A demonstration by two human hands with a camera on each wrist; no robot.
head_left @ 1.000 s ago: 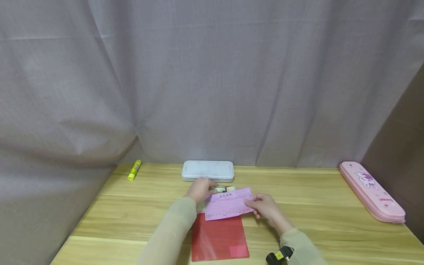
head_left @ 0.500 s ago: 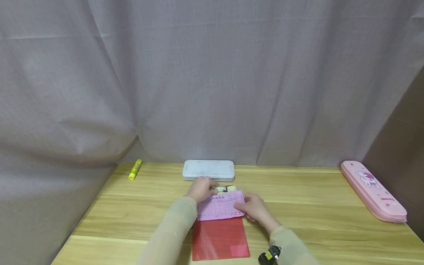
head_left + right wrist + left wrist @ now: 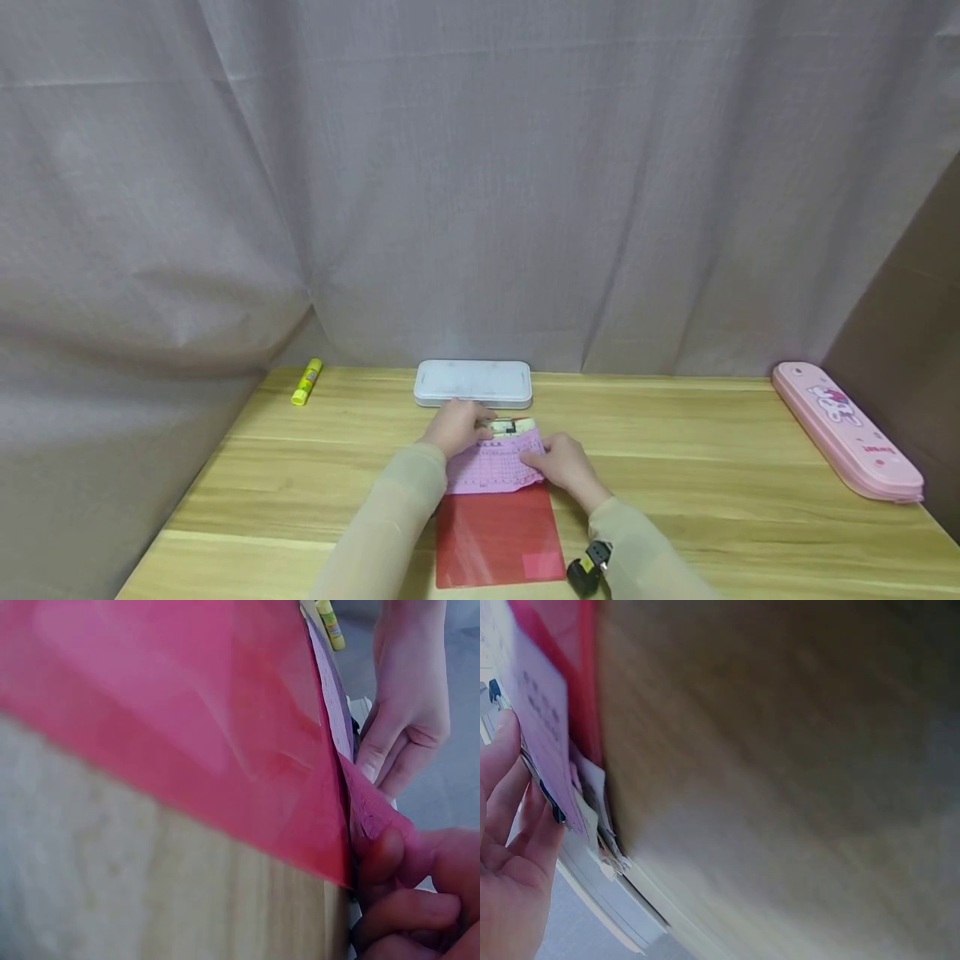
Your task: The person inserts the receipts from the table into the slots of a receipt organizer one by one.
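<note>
A red translucent clip folder (image 3: pixel 495 542) lies on the table, its metal clip (image 3: pixel 510 427) at the far end. My left hand (image 3: pixel 456 429) grips that clip end, thumb above and fingers curled below in the left wrist view. A pink printed form (image 3: pixel 487 471) covers the upper part of the folder, just in front of the clip. Its right edge is pinched between the thumb and fingers of my right hand (image 3: pixel 567 468); that corner bends in the right wrist view. Several paper edges (image 3: pixel 592 799) show under the pink form in the left wrist view.
A white tin pencil case (image 3: pixel 472 382) stands right behind the folder, close to my left hand. At the far left lies a yellow glue stick (image 3: pixel 306 382). A pink pencil case (image 3: pixel 847 433) lies along the right table edge. A grey curtain (image 3: pixel 480 183) hangs behind.
My right hand has moved left with the pink form, sliding it from a tilted position at the right to squarely over the folder's upper part. The left hand stays at the clip.
</note>
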